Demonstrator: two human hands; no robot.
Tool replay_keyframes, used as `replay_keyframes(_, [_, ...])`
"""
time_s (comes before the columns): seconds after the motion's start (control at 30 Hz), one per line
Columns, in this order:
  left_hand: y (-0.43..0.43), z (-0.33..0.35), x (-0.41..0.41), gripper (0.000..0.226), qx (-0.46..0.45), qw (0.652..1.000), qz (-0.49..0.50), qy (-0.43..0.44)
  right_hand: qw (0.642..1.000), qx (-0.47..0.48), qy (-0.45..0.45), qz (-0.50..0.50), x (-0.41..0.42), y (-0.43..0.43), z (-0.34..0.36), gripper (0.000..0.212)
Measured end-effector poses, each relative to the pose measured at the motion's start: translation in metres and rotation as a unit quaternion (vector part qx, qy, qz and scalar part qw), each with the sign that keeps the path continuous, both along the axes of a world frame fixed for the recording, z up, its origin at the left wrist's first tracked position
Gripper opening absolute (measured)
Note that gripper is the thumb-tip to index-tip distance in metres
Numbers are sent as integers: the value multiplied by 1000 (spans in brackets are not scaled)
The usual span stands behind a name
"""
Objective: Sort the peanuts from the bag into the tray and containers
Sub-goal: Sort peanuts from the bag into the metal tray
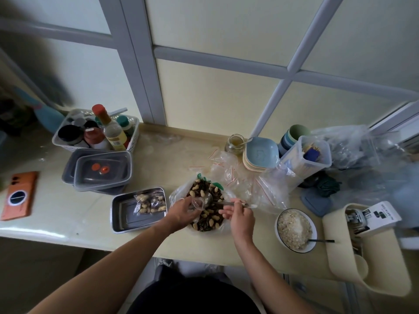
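— Where do we have the peanuts (193, 193)?

— Most sit in the open bag (175, 196) straight ahead of us on the counter (68, 211), mixed with dark seeds (205, 226). A small packet (150, 203) of more peanuts lies in the metal tray (136, 219), at nine o'clock from the bag and just beside it.

— And our hands?

— Our left hand (181, 210) is curled round a clear pouch (197, 202) over the bag's nine o'clock side; whether it is a pouch or a cup we cannot quite tell. Our right hand (238, 214), at three o'clock, pinches the handle of a spoon (208, 198), whose bowl points toward the pouch, above the pile.

— The containers?

— Two grey lidded containers (102, 172) are stacked at ten o'clock, beyond the tray. At four o'clock we have a bowl (277, 225) of pale grain.
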State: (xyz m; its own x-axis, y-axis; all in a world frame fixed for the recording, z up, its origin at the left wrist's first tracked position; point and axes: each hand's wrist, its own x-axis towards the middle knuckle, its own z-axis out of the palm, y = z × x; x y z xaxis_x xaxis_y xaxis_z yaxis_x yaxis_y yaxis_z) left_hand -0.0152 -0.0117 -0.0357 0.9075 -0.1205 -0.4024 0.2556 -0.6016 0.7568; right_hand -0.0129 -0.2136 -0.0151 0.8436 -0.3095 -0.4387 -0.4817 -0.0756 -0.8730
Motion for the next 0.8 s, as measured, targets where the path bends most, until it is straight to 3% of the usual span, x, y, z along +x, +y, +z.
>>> replay_keyframes(0.07, [1, 0, 0, 37, 0, 1000, 0, 6, 993, 100, 29, -55, 1, -6, -2, 28])
replay_keyframes(0.17, [1, -2, 1, 50, -1, 1000, 2, 6, 988, 138, 26, -62, -2, -16, 0, 28])
replay_keyframes(0.33, [-9, -4, 6, 24, -5, 1000, 9, -11, 998, 58, -35, -19, 0, -32, 21, 31])
replay_keyframes(0.6, [-27, -7, 23, 21, 11, 1000, 14, -6, 988, -42, -143, 39, 3, -47, 63, 30])
replay_keyframes(0.73, [-37, -4, 34, 21, 19, 1000, 11, -7, 969, -104, -191, 119, -3, -45, 72, 27])
replay_keyframes(0.8, [-39, -4, 37, 20, 1, 1000, 20, -3, 938, -171, -239, 183, -6, -46, 73, 24])
